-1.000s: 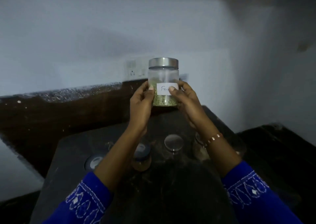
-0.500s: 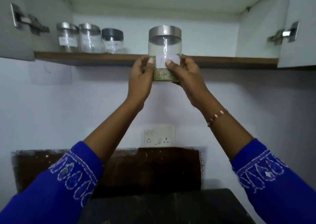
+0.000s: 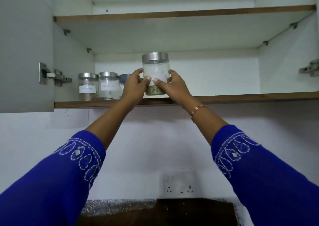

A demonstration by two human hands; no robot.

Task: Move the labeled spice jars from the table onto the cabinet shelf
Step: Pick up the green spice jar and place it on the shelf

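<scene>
Steel-lidded and clear-bodied, the spice jar now sits level with the lower cabinet shelf, its base at or just above the front edge; whether it touches the board cannot be told. A second ago it was held over the dark table, and half a second ago it was still below shelf height, so the lift is essentially done and only the set-down remains. The left hand and right hand both clasp the jar from opposite sides, fingers curled closed around the glass with thumbs pressed on its white label, greenish seeds showing beneath. To the left on the same shelf stand three jars already placed: a labeled jar at the far left, a jar marked pepper beside it, and a dark-lidded jar partly hidden behind the left hand. The open space to the right looks ample, so the likely next step is sliding the jar in beside that row and letting go.
</scene>
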